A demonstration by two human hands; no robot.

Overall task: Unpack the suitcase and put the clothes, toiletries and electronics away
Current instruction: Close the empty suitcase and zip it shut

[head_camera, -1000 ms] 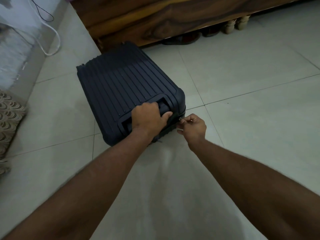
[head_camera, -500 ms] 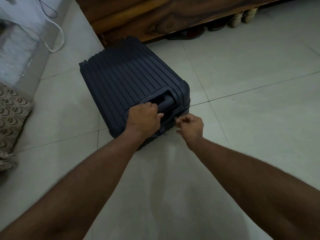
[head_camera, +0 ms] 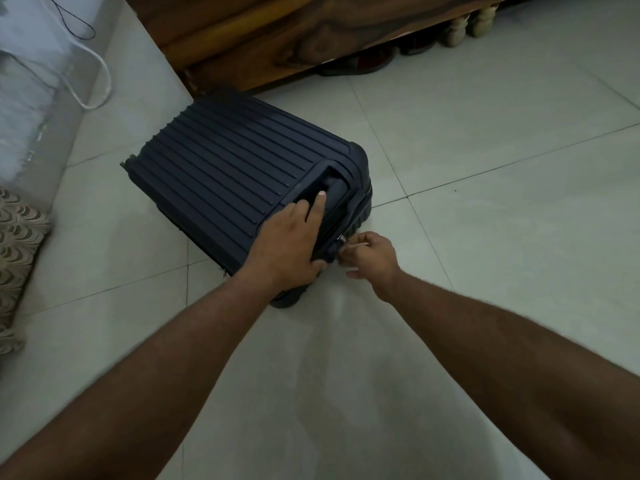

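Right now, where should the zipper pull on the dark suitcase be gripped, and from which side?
Pinch the small metal zipper pull from the suitcase's near right edge, as the right hand does. The tab juts out from the side seam, while the left hand steadies the shell by the handle recess.

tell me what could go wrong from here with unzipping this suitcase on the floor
1. The right hand pinches a small zipper pull at the suitcase corner; it could slip or snag on the bend.
2. The left hand only presses on the shell, so the case might slide across the smooth tile floor.
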